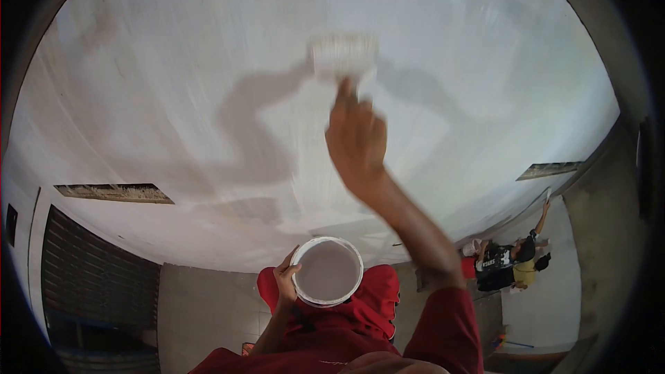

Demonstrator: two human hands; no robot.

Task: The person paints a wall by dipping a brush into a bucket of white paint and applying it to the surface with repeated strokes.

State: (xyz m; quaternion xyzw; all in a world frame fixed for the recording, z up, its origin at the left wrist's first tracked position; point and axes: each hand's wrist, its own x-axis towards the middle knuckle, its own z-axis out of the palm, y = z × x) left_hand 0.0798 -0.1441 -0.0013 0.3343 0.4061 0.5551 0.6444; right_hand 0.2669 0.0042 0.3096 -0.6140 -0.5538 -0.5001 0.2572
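Note:
My right hand (357, 131) is closed around the handle of a wide paintbrush (344, 55), its index finger pointing up toward the bristles. The brush is blurred and held up at the pale wall (228, 21); its exact contact with the surface cannot be made out. Low in front of my body, my left hand (285, 278) grips the left side of a round white bucket (361, 273). Greyish-white liquid paint (327, 271) shows inside it. The bucket sits above my red trousers, and its underside is hidden.
Two rectangular openings (114, 193) (549, 170) cut into the wall at left and right. A dark slatted shutter (97, 270) stands at the lower left. At the right, two people (509, 263) are close to the wall, one with an arm raised. Tiled floor (201, 305) lies below.

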